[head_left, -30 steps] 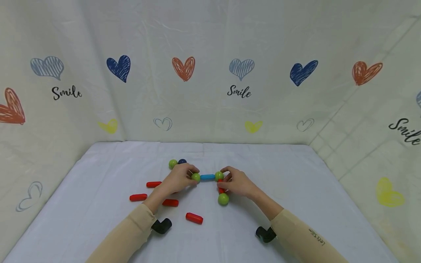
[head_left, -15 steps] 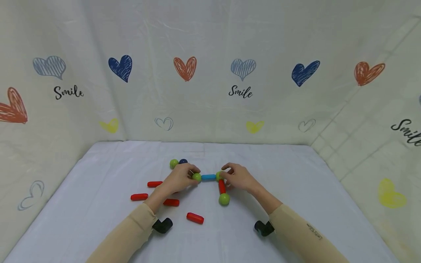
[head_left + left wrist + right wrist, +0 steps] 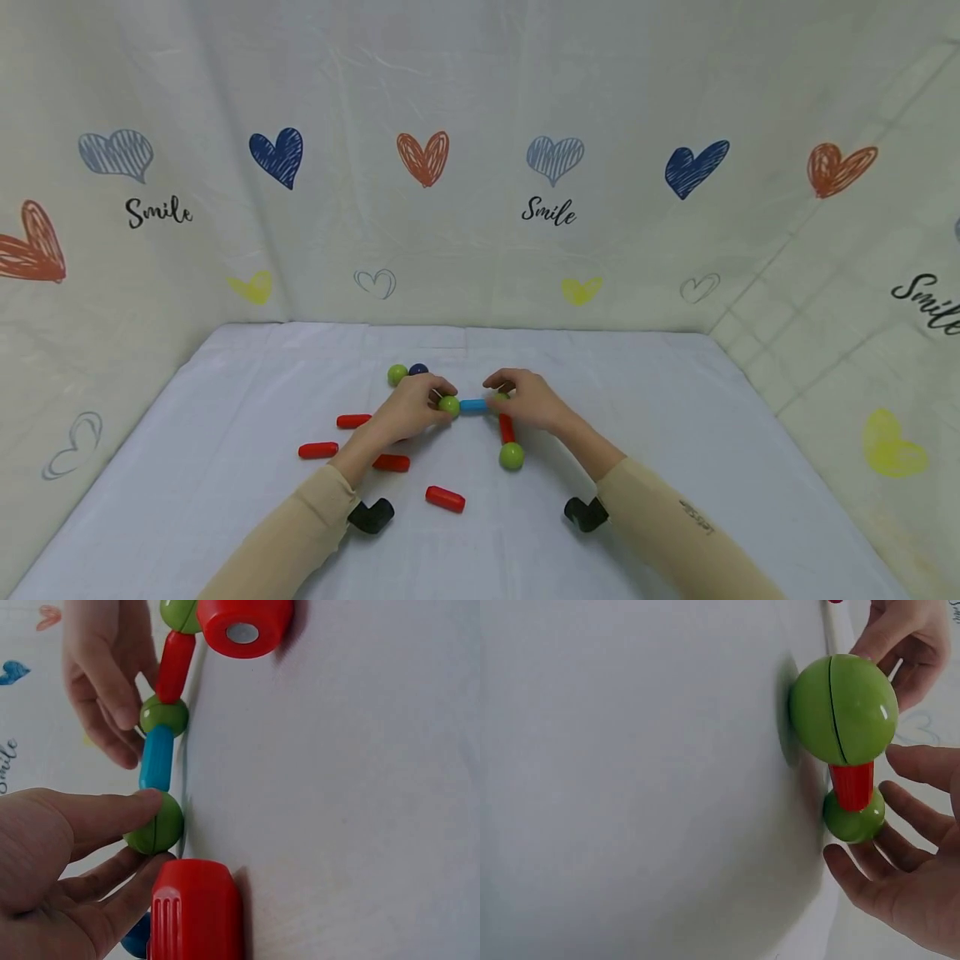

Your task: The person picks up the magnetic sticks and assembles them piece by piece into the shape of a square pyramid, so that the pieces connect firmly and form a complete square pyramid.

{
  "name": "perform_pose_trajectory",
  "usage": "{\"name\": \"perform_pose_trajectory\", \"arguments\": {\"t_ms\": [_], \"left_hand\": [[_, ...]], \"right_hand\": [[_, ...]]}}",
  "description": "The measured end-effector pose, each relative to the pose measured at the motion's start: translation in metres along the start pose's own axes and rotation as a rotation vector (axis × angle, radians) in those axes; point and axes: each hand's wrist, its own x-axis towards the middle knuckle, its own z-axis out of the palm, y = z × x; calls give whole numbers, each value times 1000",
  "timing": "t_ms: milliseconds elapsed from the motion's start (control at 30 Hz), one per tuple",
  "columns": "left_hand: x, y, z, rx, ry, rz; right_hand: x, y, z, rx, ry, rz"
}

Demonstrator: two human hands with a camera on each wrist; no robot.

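My left hand (image 3: 411, 404) pinches a green ball (image 3: 156, 829) between thumb and fingers. A blue magnetic stick (image 3: 474, 407) runs from that ball to a second green ball (image 3: 164, 714). From this corner ball a red magnetic stick (image 3: 507, 429) comes toward me, ending in a third green ball (image 3: 512, 457). Over the corner ball hovers my right hand (image 3: 528, 400), which partly hides it in the head view. In the right wrist view its fingers (image 3: 911, 810) are spread loosely around the ball and do not grip it.
Several loose red sticks (image 3: 446, 498) lie on the white cloth (image 3: 660, 400), mostly left and near. Behind my left hand sit another green ball (image 3: 397, 374) and a dark blue ball (image 3: 417, 368). Black wrist-worn pieces (image 3: 372, 517) show under both sleeves. A heart-printed curtain hangs behind.
My right hand has let go of the red stick and moved up and left over the corner ball and the blue stick's end. The left hand stays at its ball.
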Motion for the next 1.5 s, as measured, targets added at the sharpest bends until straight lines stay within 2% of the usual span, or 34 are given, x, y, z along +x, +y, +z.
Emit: {"name": "perform_pose_trajectory", "arguments": {"t_ms": [233, 633, 1200, 1500], "left_hand": [[0, 0, 0, 1, 0, 8], [-1, -1, -1, -24, 2, 3], [-7, -2, -9, 10, 33, -14], [-11, -8, -18, 44, 34, 17]], "right_hand": [[3, -6, 6, -26, -24, 9], [4, -4, 5, -99, -1, 42], [-2, -1, 2, -82, 18, 85], [-6, 4, -3, -76, 26, 86]]}}
